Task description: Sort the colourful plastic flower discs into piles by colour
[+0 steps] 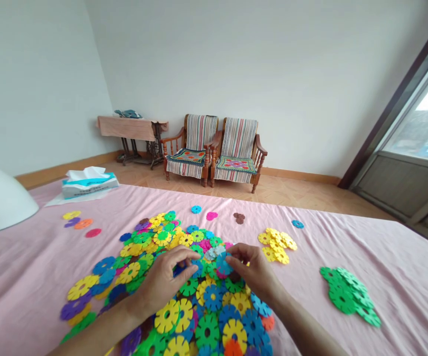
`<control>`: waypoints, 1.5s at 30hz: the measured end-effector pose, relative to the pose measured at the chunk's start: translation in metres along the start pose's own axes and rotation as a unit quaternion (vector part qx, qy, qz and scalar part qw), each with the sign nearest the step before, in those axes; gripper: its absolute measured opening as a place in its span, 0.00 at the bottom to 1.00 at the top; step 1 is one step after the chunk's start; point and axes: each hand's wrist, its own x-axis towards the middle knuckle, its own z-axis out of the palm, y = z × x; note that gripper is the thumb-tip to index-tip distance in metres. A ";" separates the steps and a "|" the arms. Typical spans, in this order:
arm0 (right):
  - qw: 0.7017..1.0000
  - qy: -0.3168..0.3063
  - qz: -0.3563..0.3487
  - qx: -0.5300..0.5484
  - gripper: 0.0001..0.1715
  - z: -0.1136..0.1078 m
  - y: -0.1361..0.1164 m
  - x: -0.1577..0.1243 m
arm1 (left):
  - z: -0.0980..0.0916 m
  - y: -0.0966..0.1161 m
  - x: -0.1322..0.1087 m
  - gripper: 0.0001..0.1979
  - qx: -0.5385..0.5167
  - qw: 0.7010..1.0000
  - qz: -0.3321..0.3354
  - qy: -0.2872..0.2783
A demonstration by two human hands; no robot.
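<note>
A large heap of notched plastic discs [207,330] in many colours lies before me, with both hands over its middle. My right hand [253,264] pinches a translucent blue notched disc [223,263] between thumb and fingertips. My left hand [171,272] is curled, palm facing inward. At its thumb and forefinger tips sits another blue notched disc [198,268], partly covered by the fingers. The two discs are held apart, a short gap between them. Pale grey discs [214,252] and pink ones lie just behind.
Yellow discs [277,245] and green discs [349,296] form separate piles at right on the pink cloth [403,267]. Small groups, including brown discs [239,218], lie along the back. A tissue box [90,186] and a white rounded object [2,202] stand left. Two armchairs [236,148] are beyond.
</note>
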 end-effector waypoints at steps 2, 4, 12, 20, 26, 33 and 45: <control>0.998 -0.016 0.010 0.060 0.15 0.007 -0.004 -0.003 | 0.007 0.009 0.001 0.10 -0.038 0.999 -0.031 0.000; 0.997 -0.017 -0.006 0.080 0.13 0.013 -0.009 -0.006 | 0.014 0.017 0.002 0.12 -0.081 0.995 -0.056 -0.010; 0.989 0.138 -0.036 -0.036 0.18 -0.003 0.017 0.007 | 0.006 -0.011 0.057 0.07 -0.089 0.982 -0.159 0.048; 0.962 0.193 -0.067 -0.181 0.16 -0.014 0.051 0.016 | -0.006 -0.088 0.149 0.14 0.003 0.949 -0.297 0.106; 0.964 0.189 -0.060 -0.178 0.14 -0.012 0.052 0.015 | 0.017 -0.110 0.173 0.15 0.063 0.929 -0.356 0.081; 0.959 0.182 -0.057 -0.212 0.13 -0.014 0.053 0.019 | 0.019 -0.123 0.176 0.15 0.131 0.915 -0.379 0.050; 0.958 0.178 -0.057 -0.218 0.15 -0.015 0.052 0.018 | -0.005 -0.073 0.137 0.08 0.117 0.972 -0.204 0.026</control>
